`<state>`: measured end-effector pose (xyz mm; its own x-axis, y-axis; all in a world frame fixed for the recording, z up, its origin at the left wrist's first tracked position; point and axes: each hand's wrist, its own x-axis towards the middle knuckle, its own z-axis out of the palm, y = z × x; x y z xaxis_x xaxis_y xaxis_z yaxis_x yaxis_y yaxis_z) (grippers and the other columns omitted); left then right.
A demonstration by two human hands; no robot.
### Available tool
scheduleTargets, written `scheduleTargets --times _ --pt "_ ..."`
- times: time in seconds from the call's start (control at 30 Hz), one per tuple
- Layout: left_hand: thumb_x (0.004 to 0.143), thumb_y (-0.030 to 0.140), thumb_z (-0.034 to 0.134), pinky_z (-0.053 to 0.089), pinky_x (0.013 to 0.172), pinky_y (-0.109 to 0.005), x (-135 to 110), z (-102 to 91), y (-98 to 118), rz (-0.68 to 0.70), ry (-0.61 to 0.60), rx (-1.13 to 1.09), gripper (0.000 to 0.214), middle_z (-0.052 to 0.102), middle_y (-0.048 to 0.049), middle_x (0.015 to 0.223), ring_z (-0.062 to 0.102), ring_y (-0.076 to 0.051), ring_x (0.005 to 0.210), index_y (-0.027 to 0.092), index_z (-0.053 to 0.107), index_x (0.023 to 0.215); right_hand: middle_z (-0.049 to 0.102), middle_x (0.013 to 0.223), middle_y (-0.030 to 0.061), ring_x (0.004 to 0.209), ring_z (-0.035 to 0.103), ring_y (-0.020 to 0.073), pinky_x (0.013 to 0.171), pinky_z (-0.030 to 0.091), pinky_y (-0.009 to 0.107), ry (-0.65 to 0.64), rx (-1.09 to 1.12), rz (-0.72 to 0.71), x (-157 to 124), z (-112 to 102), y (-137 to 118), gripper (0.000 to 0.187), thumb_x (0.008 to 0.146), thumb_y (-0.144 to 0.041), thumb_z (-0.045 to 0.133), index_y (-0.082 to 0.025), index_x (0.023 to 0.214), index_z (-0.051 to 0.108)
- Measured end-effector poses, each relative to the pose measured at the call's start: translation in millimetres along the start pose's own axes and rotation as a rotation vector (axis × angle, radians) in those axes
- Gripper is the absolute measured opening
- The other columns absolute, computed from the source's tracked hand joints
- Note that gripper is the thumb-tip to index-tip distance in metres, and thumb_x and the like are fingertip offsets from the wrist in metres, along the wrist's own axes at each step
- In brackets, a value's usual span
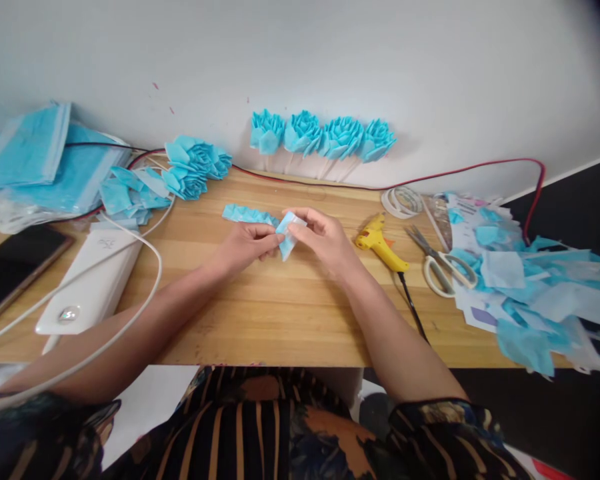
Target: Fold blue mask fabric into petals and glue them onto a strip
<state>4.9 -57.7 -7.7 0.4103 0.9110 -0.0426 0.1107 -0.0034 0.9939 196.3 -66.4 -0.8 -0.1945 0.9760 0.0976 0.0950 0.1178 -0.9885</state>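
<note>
Between my two hands is a small folded piece of blue and white mask fabric (287,241). My left hand (247,248) pinches its left edge with thumb and fingers. On the other side, the thumb and fingers of my right hand (325,240) close on its upper right part. Just behind my left hand lies a row of folded blue petals (247,214) on the wooden table. To the right of my right hand rests a yellow glue gun (380,245), and beyond it a pair of scissors (443,263) with white handles.
Several blue fabric flowers on sticks (305,133) lean on the wall; more flowers (193,163) lie left. Blue masks (45,160), a phone (20,267) and a white device with a cable (93,280) fill the left. Tape rolls (403,202) and fabric scraps (540,293) are right.
</note>
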Motion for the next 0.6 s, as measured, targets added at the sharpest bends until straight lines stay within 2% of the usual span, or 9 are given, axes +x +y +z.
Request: scheduleTargets --times 0.1,0.23,0.33,0.5,0.6 --pt "0.079 0.034 0.068 0.036 0.050 -0.023 0.0 0.1 0.8 -0.010 -0.012 0.022 0.029 0.055 -0.0001 0.053 0.047 -0.010 0.051 0.018 0.065 0.055 0.072 0.089 -0.0002 0.079 0.064 0.0136 0.074 0.052 0.029 0.038 -0.017 -0.051 0.8 1.4 3.1 0.019 0.082 -0.036 0.072 -0.022 0.094 0.070" --pt "0.081 0.035 0.068 0.039 0.051 -0.023 0.7 -0.6 1.4 -0.046 -0.026 -0.009 0.030 0.059 -0.0015 0.055 0.049 -0.010 0.051 0.018 0.066 0.056 0.070 0.083 -0.0011 0.073 0.061 0.0128 0.070 0.049 0.028 0.049 -0.075 -0.090 1.4 -1.3 4.2 0.011 0.082 -0.031 0.070 -0.022 0.088 0.069" --pt "0.082 0.037 0.069 0.040 0.051 -0.023 1.5 -1.1 0.1 -0.074 -0.017 -0.059 0.032 0.060 -0.0019 0.055 0.050 -0.010 0.051 0.018 0.066 0.057 0.071 0.087 -0.0005 0.078 0.064 0.0138 0.074 0.050 0.029 0.025 -0.080 -0.115 1.4 -4.2 3.1 0.008 0.083 -0.029 0.070 -0.023 0.087 0.069" --pt "0.079 0.038 0.074 0.039 0.050 -0.023 1.7 -0.1 0.2 -0.126 -0.006 -0.223 0.031 0.062 -0.0022 0.055 0.050 -0.009 0.047 0.016 0.065 0.058 0.074 0.108 0.0032 0.101 0.068 0.0183 0.088 0.051 0.035 -0.020 -0.140 -0.198 1.9 -7.3 -0.2 0.005 0.080 -0.021 0.066 -0.022 0.083 0.069" --pt "0.077 0.036 0.077 0.041 0.050 -0.022 1.1 0.7 2.5 -0.156 -0.008 -0.314 0.028 0.063 -0.0016 0.055 0.051 -0.009 0.048 0.016 0.066 0.061 0.074 0.109 0.0039 0.102 0.068 0.0188 0.090 0.051 0.036 -0.030 -0.199 -0.230 1.7 -8.5 -3.4 0.009 0.078 -0.017 0.063 -0.022 0.082 0.069"
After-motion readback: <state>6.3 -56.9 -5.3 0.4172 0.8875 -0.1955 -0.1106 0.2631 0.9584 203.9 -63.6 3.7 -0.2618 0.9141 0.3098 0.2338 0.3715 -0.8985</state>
